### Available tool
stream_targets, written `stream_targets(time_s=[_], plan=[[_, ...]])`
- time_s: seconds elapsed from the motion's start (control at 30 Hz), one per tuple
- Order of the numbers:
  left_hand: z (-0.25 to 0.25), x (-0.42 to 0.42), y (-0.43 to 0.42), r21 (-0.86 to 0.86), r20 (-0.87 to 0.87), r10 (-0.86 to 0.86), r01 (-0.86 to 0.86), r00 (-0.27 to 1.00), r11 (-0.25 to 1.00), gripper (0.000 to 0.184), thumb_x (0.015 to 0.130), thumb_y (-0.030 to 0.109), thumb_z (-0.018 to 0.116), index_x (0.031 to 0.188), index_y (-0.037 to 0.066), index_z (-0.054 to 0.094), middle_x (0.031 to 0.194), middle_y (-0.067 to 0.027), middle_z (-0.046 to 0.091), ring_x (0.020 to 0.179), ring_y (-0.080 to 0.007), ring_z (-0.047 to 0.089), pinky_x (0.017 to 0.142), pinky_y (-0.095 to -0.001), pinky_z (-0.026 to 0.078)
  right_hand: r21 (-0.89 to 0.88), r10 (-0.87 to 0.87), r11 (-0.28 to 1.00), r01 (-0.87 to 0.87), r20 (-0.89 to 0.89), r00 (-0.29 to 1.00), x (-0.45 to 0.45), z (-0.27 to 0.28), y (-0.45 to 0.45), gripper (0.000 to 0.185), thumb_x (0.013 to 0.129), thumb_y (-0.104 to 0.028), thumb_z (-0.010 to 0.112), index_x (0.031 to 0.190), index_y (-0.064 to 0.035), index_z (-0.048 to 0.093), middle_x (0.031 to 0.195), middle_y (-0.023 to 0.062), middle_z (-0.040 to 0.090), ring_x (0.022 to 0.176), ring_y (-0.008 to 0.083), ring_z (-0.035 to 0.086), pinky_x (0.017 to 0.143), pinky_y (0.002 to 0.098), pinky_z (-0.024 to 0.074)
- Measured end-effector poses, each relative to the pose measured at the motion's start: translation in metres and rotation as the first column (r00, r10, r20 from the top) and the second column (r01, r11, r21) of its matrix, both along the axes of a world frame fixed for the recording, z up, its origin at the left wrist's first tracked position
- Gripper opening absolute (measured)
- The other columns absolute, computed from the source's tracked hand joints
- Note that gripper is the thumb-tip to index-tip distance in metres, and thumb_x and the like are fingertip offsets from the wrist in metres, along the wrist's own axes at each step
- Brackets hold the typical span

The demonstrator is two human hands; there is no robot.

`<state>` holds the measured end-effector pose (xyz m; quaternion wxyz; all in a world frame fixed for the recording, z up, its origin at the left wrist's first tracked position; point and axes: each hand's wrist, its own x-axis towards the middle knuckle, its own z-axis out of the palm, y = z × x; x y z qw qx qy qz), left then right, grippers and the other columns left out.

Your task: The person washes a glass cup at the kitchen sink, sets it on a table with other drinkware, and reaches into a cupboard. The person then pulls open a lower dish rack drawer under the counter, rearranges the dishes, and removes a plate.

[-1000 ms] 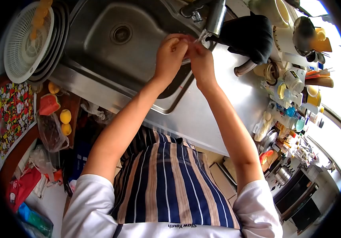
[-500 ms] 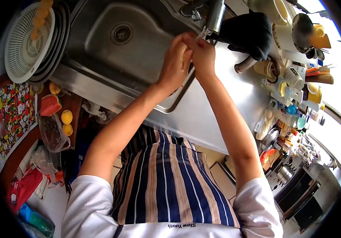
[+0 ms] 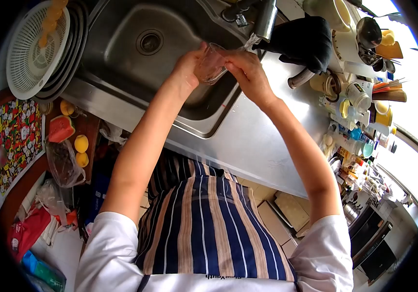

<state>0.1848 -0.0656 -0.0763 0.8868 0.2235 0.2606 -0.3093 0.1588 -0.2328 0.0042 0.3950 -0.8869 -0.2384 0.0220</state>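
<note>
Over the sink (image 3: 126, 61), the left hand (image 3: 186, 68) grips a clear cup (image 3: 213, 64) with curled fingers, the right hand (image 3: 250, 74) bending fingers at its rim, their hold unclear.

Holding a clear vessel (image 3: 213, 63) in the left hand (image 3: 188, 67), above the sink (image 3: 126, 58) and near the faucet (image 3: 266, 20); touching its edge with bent fingers (image 3: 237, 57) of the right hand (image 3: 249, 74). Wearing a striped apron (image 3: 209, 228), close to the metal desk (image 3: 245, 141). Having a black cloth (image 3: 308, 41) just beside the faucet and, far on the left, a white strainer basket (image 3: 21, 65) beside the sink.
</note>
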Motion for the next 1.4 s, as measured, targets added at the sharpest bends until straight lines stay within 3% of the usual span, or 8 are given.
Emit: stream_targets(time_s=[0.17, 0.33, 0.4, 0.53, 0.93, 1.1, 1.2, 1.4], plan=[[0.013, -0.009, -0.027, 0.561, 0.179, 0.092, -0.179, 0.979, 0.808, 0.024, 0.096, 0.024, 0.051, 0.085, 0.004, 0.056, 0.078, -0.0042, 0.057, 0.073, -0.0125, 0.057, 0.067, -0.0293, 0.051, 0.092, -0.368, 0.816, 0.57, -0.678, 0.636, -0.003, -0.003, 0.035, 0.029, 0.095, -0.026, 0.05, 0.085, -0.0017, 0.063, 0.076, 0.014, 0.066, 0.068, 0.0291, 0.063, 0.067, 0.0366, 0.0487], [0.021, -0.01, -0.024, 0.575, 0.302, 0.103, -0.267, 0.948, 0.774, 0.025, 0.096, 0.026, 0.052, 0.084, 0.004, 0.055, 0.076, -0.0041, 0.055, 0.068, -0.013, 0.055, 0.067, -0.0312, 0.052, -0.156, -0.496, 0.831, 0.534, -0.642, 0.585, 0.011, 0.002, 0.046, 0.03, 0.099, -0.026, 0.045, 0.092, -0.0014, 0.061, 0.076, 0.0048, 0.065, 0.067, 0.0124, 0.062, 0.056, 0.024, 0.0473], [0.005, 0.008, -0.01, 0.62, 0.319, 0.043, -0.242, 0.947, 0.747, 0.024, 0.096, 0.026, 0.052, 0.087, 0.004, 0.056, 0.077, -0.0057, 0.058, 0.07, -0.0146, 0.058, 0.067, -0.0321, 0.053, 0.237, -0.135, 0.891, 0.388, -0.675, 0.725, -0.002, -0.007, 0.029, 0.023, 0.097, -0.021, 0.048, 0.097, -0.0031, 0.061, 0.087, 0.0044, 0.065, 0.08, 0.0122, 0.061, 0.063, 0.0259, 0.048], [-0.015, 0.018, 0.006, -0.005, -0.013, -0.23, 0.23, 0.973, 0.973, 0.025, 0.094, 0.031, 0.054, 0.099, 0.007, 0.058, 0.088, -0.0094, 0.064, 0.085, -0.021, 0.064, 0.072, -0.033, 0.054, 0.098, 0.145, 0.987, -0.125, -0.237, 0.961, -0.001, 0.004, 0.005, 0.016, 0.092, -0.012, 0.052, 0.098, -0.0025, 0.062, 0.086, 0.0078, 0.065, 0.081, 0.0214, 0.062, 0.068, 0.0335, 0.0495], [0.03, -0.035, -0.01, 0.463, 0.141, -0.101, 0.025, 0.985, 0.886, 0.038, 0.087, 0.049, 0.055, 0.094, 0.012, 0.059, 0.075, -0.0016, 0.062, 0.056, -0.0078, 0.05, 0.049, -0.0236, 0.041, 0.071, -0.218, 0.801, 0.595, -0.89, 0.401, 0.017, -0.015, 0.032, 0.026, 0.093, -0.024, 0.054, 0.108, -0.0035, 0.06, 0.091, 0.0053, 0.066, 0.075, 0.0134, 0.06, 0.059, 0.0274, 0.0471], [0.002, -0.02, 0.014, 0.312, -0.112, -0.222, 0.246, 0.969, 0.917, 0.04, 0.087, 0.054, 0.051, 0.089, 0.014, 0.058, 0.067, -0.0017, 0.057, 0.041, -0.0037, 0.028, 0.039, -0.0193, 0.022, 0.071, -0.017, 0.989, 0.13, -0.817, 0.577, -0.003, -0.008, 0.02, 0.03, 0.096, -0.029, 0.051, 0.12, -0.0114, 0.055, 0.111, 0.0043, 0.063, 0.097, 0.015, 0.06, 0.065, 0.026, 0.0469], [0.004, -0.014, 0.021, 0.013, -0.163, -0.483, 0.491, 0.861, 0.871, 0.041, 0.087, 0.054, 0.05, 0.085, 0.014, 0.059, 0.065, -0.0029, 0.056, 0.037, -0.005, 0.025, 0.035, -0.019, 0.016, -0.283, 0.403, 0.868, -0.409, -0.082, 0.912, 0.006, -0.015, -0.004, 0.026, 0.09, -0.028, 0.058, 0.107, -0.0092, 0.058, 0.094, 0.0133, 0.061, 0.089, 0.0337, 0.058, 0.082, 0.0416, 0.0459], [0.002, -0.016, -0.006, -0.213, -0.138, -0.468, 0.435, 0.873, 0.875, 0.048, 0.086, 0.055, 0.047, 0.07, 0.009, 0.05, 0.054, -0.0003, 0.044, 0.034, -0.0067, 0.021, 0.034, -0.019, 0.015, -0.128, -0.115, 0.987, 0.101, -0.108, 0.987, 0.008, -0.014, 0.029, 0.026, 0.085, -0.029, 0.064, 0.073, -0.0063, 0.064, 0.069, 0.0092, 0.062, 0.071, 0.0272, 0.06, 0.07, 0.0389, 0.0481]])
